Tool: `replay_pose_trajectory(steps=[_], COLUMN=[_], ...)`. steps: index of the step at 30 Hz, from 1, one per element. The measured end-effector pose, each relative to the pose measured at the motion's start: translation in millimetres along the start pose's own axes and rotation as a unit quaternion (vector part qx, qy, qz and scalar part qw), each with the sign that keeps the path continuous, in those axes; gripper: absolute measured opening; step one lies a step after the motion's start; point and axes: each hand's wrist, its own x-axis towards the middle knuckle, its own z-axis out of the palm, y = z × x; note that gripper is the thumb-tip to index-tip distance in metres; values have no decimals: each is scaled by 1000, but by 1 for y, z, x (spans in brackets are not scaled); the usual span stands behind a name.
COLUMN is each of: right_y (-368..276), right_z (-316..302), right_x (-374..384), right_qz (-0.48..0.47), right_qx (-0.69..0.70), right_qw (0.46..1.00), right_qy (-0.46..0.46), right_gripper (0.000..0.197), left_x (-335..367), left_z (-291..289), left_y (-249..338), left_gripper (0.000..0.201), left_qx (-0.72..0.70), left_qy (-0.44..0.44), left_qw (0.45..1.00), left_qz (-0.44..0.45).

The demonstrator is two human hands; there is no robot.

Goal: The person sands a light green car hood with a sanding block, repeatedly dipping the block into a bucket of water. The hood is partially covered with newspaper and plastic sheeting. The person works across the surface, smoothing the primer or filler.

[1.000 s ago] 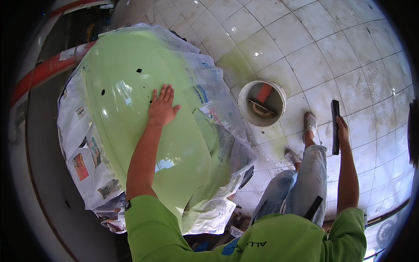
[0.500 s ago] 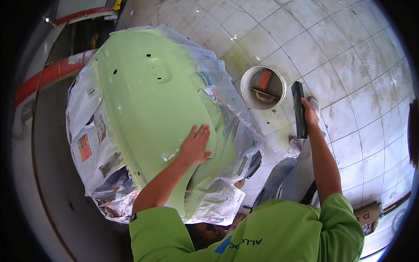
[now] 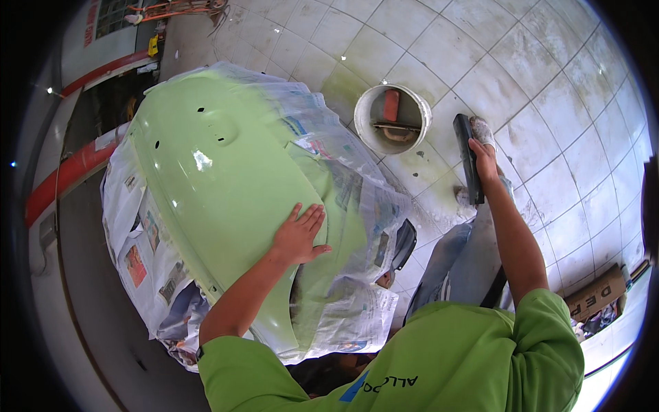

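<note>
A smooth light green car body panel [image 3: 226,185] takes up the left half of the scene, with newspaper and clear plastic masking around its edges. My left hand [image 3: 298,233] lies flat on it near its right edge, fingers spread and holding nothing. Out to the right, over the tiles, my right hand [image 3: 486,161] grips a long black sanding block [image 3: 469,154] by its side. The block's underside cannot be seen.
A white bucket [image 3: 359,122] stands on the tiled floor [image 3: 549,123], holding a red block [image 3: 391,105] and a handled tool [image 3: 398,130] in murky water. Behind the panel, a red bar [image 3: 82,165] runs along the left. A cardboard box [image 3: 596,294] sits at the lower right.
The view has shifted, so the bucket and the panel's far end sit further left. My left hand still rests on the panel, and my right hand still holds the sanding block.
</note>
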Motion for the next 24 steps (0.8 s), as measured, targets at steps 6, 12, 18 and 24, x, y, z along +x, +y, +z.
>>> replay_pose_trajectory(steps=[6, 12, 18, 24], right_y=[-4, -8, 15, 29], right_z=[-42, 7, 75, 181], right_x=[12, 2, 26, 99], right_qz=[6, 12, 80, 115], right_qx=[12, -36, -88, -140], right_qw=[1000, 999, 988, 974], right_qy=[16, -20, -101, -137], right_gripper=[67, 73, 70, 71], left_x=[-45, 28, 11, -145], left_z=[-26, -20, -51, 3], left_y=[-20, -44, -128, -153], left_gripper=[94, 91, 82, 81], left_qx=[-14, -17, -67, -139], left_qy=[14, -16, 64, 258], left_qw=[999, 1000, 970, 888], left_qz=[32, 14, -224, -356])
